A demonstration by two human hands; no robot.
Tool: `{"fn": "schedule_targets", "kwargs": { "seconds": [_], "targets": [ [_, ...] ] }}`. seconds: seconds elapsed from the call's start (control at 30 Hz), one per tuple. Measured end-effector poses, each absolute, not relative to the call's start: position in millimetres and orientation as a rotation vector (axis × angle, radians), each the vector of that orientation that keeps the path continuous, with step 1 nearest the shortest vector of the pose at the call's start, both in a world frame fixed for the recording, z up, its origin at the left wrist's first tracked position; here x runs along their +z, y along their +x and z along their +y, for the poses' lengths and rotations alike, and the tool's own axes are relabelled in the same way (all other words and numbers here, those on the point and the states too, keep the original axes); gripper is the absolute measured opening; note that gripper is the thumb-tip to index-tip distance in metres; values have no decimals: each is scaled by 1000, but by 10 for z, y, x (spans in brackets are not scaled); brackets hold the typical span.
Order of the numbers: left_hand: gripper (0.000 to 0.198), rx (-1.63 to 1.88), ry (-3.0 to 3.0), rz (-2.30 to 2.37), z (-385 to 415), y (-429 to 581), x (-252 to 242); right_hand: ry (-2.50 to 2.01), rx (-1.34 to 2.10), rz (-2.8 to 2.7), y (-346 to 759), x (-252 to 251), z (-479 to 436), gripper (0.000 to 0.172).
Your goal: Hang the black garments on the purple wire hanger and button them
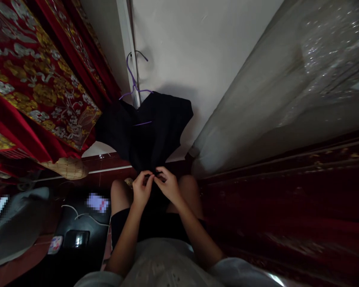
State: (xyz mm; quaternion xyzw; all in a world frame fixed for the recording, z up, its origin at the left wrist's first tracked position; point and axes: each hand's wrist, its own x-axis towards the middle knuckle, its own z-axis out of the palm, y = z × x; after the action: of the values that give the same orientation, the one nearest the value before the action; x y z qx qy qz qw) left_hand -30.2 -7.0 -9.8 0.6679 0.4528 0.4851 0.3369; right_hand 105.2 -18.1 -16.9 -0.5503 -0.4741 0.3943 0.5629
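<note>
A black garment [149,127] hangs on a purple wire hanger [133,81] hooked on a white door frame. Its lower part drops toward my knees. My left hand [142,189] and my right hand [167,184] meet at the garment's bottom edge, fingertips pinching the dark cloth close together. What exactly lies between the fingers is too dark to tell. I am seated, with bare knees on each side of the hands.
A red and gold patterned cloth [32,71] hangs at the left. A pale curtain [272,99] and a dark red wooden bed edge [287,191] fill the right. On the floor at the left lie a grey cushion [18,223], a white cable [77,215] and a phone [76,239].
</note>
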Motion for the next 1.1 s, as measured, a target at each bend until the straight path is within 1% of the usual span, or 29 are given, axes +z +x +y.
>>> {"fn": "schedule_targets", "kwargs": {
  "seconds": [0.07, 0.13, 0.3, 0.47, 0.6, 0.73, 0.83, 0.93, 1.1],
  "targets": [
    [16, 1213, 1803, 1199, -95, -292, -69, -1347, 910, -1035, 1036, -190, -216, 24],
    [18, 1203, 1853, 1241, -131, -287, -76, -1379, 905, -975, 1010, -245, -284, 23],
    [13, 1289, 1854, 1269, -209, -292, -176, -1378, 919, -928, 1001, -333, -420, 23],
    [10, 1240, 1920, 1225, -245, -300, -145, -1402, 943, -1008, 1059, -301, -473, 25],
    [10, 1085, 1997, 1130, -260, -329, -63, -1395, 916, -1038, 1113, -296, -557, 24],
    [16, 881, 2110, 1056, -250, -369, -9, -1367, 927, -1047, 1151, -340, -636, 24],
    [14, 790, 2208, 1073, -210, -375, 0, -1351, 975, -1035, 1156, -383, -639, 28],
    [15, 764, 2303, 1082, -169, -379, -7, -1350, 984, -1010, 1138, -386, -628, 32],
    [19, 743, 2378, 1129, -151, -425, 3, -1343, 977, -992, 1097, -269, -645, 30]
  ]
}}
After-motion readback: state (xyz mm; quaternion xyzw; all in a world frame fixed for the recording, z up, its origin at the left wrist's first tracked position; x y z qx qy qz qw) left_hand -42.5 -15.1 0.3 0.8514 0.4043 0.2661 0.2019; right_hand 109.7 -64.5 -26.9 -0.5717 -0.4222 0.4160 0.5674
